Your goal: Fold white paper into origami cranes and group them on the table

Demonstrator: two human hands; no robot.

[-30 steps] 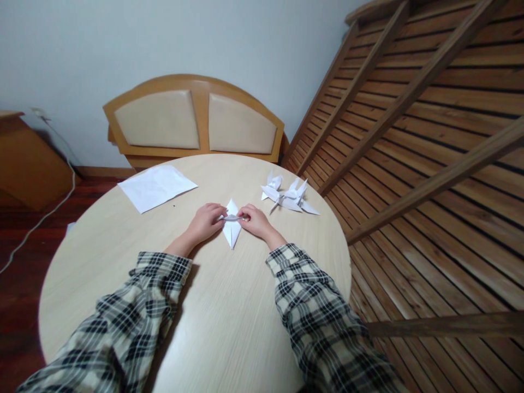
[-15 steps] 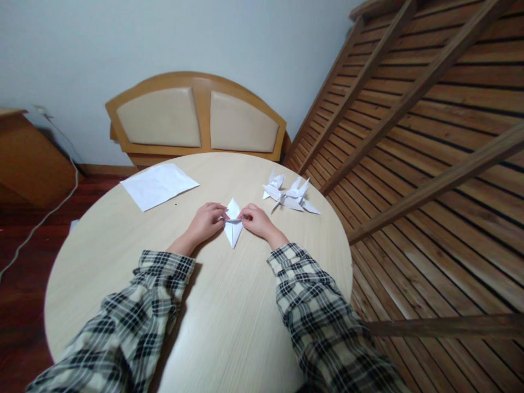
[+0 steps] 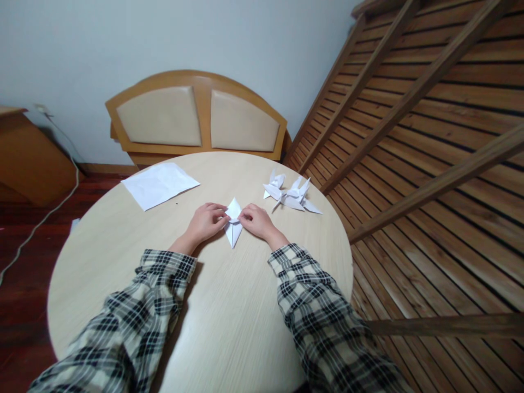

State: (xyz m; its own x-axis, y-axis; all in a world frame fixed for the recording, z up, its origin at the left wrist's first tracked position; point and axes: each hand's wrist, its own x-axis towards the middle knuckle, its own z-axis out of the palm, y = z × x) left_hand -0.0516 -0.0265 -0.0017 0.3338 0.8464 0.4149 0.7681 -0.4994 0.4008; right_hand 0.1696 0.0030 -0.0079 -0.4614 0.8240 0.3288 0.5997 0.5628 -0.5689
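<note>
A small white folded paper (image 3: 233, 234), shaped like a long diamond, lies on the round table between my hands. A crease or flap runs across its middle. My left hand (image 3: 207, 222) pinches its left edge with thumb and fingertips. On the opposite side, my right hand (image 3: 257, 221) has its fingers closed on the right edge. Both hands rest low on the tabletop, and their fingertips hide the paper's side corners. To the right of it sit several white origami cranes (image 3: 292, 196), close together.
A flat white paper sheet (image 3: 161, 184) lies at the table's back left. The pale round table (image 3: 229, 327) stands before a wooden headboard (image 3: 207, 131) with padded panels. Slatted wood (image 3: 429, 180) leans along the right side. A cable (image 3: 45, 218) trails on the floor at left.
Both hands have shifted slightly inward along the fold, fingertips nearer the paper's middle. The paper, sheet and cranes stay in place; the view has moved a little.
</note>
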